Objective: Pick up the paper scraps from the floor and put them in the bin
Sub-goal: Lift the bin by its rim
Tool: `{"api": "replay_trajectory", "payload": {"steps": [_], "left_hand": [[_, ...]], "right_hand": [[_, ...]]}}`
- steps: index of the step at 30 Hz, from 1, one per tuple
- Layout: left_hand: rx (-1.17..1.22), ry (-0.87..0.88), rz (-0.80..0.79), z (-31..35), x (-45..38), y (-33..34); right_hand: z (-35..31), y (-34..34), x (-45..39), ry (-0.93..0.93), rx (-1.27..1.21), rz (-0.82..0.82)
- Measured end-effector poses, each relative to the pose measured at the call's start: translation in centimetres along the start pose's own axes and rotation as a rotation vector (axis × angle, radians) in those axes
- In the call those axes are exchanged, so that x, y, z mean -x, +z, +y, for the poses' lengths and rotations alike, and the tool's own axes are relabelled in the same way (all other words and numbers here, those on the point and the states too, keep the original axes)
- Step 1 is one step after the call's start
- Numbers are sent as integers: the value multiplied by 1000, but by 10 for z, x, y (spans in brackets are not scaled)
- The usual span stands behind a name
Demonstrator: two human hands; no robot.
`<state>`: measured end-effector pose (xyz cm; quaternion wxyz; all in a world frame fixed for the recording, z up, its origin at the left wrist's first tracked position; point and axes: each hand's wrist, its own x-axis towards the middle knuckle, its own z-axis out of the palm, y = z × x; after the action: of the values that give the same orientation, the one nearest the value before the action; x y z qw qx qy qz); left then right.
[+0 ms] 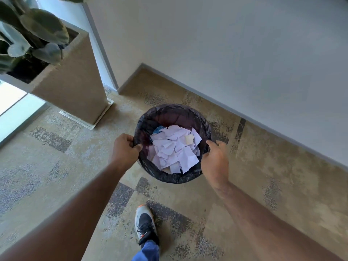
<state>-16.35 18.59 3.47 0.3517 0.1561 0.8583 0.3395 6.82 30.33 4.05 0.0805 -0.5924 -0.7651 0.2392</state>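
Note:
A round bin point(170, 112) lined with a black plastic bag is in the middle of the view, near the wall. Several white paper scraps point(176, 149) fill its inside. My left hand point(125, 147) grips the left side of the rim, fingers curled over the bag's edge. My right hand point(215, 159) grips the right side of the rim in the same way. I see no loose scraps on the visible carpet.
A tall beige planter point(75, 80) with a cactus point(35, 31) stands to the left of the bin. A white wall with a grey skirting point(263, 127) runs behind it. My shoe point(146, 223) stands on the patterned carpet below the bin.

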Motion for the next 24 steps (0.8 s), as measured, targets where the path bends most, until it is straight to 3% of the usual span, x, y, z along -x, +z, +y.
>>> {"api": "replay_trajectory", "payload": {"steps": [11, 20, 24], "left_hand": [[-4, -34, 18, 62, -122, -2], [46, -92, 55, 77, -250, 32], [60, -109, 140, 73, -300, 53]], "right_hand": [[-45, -3, -165, -100, -2, -89], [-52, 68, -325, -204, -14, -270], [-51, 118, -385, -267, 6, -276]]}}
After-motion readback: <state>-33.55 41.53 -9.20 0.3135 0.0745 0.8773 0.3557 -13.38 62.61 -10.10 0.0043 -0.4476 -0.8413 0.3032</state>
